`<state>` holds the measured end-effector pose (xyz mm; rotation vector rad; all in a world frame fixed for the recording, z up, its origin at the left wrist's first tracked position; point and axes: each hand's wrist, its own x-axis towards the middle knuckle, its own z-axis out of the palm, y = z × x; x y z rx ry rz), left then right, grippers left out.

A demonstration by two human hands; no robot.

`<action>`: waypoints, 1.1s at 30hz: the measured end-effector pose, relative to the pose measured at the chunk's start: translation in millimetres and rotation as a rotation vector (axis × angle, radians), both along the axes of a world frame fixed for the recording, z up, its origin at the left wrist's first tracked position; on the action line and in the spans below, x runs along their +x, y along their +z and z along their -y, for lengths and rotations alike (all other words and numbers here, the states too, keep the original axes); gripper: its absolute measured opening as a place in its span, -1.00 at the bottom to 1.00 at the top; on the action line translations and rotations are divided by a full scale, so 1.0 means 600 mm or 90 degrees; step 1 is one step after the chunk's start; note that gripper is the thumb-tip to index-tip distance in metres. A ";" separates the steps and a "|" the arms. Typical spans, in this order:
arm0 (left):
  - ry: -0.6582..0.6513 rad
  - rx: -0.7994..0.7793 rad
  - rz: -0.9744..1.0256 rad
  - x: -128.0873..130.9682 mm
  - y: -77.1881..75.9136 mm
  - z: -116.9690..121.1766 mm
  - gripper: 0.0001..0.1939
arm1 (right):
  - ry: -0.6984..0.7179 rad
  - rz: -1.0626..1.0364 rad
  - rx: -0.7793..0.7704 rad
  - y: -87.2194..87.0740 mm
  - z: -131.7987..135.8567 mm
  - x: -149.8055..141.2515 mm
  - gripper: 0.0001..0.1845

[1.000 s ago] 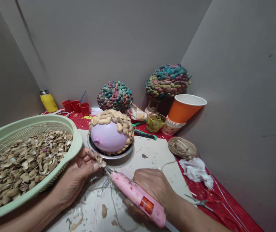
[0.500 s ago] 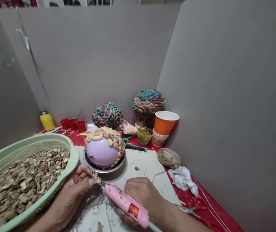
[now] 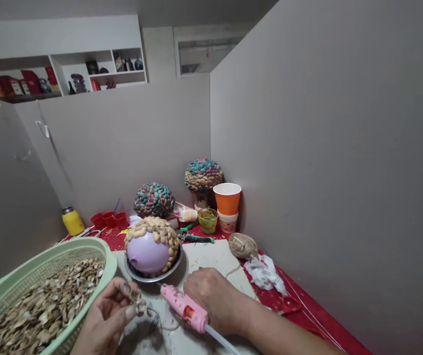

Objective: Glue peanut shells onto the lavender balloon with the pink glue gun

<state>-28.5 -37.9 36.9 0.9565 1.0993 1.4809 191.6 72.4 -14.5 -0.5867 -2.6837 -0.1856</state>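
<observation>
Left: blocked by green basket (image 3: 110, 259).
Ahead: blocked by balloon (image 3: 148, 254).
Board (image 3: 211, 252): passage afforded between bowl (image 3: 154, 280) and twine (image 3: 243, 245).

left hand (image 3: 107, 315): pinching pale-brown peanut shell (image 3: 138, 301) | right hand (image 3: 211, 296): gripping pink tubular glue gun (image 3: 181, 304), nose toward 10 o'clock | round lilac balloon (image 3: 150, 252), partly peanut-clad, in silvery metal dish (image 3: 152, 280) | pale-green oval plastic basket (image 3: 110, 264), balloon's 8 o'clock

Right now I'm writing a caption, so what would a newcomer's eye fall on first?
Probably the lilac balloon, partly covered in peanut shells, in a metal dish on the pale board. Next, the pink glue gun in the right hand, nearer than the dish. Then the green basket of loose shells at the left edge of the picture.
</observation>
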 end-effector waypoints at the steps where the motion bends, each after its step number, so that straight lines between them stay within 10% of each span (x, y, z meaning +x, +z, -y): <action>1: 0.011 0.009 -0.002 0.000 0.002 0.002 -0.70 | 0.004 0.001 0.003 0.003 -0.004 0.003 -0.78; 14: -0.003 0.044 -0.032 -0.006 0.010 -0.001 -0.77 | 0.008 0.092 -0.033 0.033 -0.015 0.026 -0.80; 23: 0.024 0.093 -0.096 -0.017 0.015 0.001 -0.74 | -0.058 0.104 -0.249 0.053 0.012 0.030 -0.52; 33: 0.112 0.222 -0.418 -0.030 0.090 0.031 -0.87 | -0.011 -0.315 -0.416 0.112 -0.103 -0.006 -0.44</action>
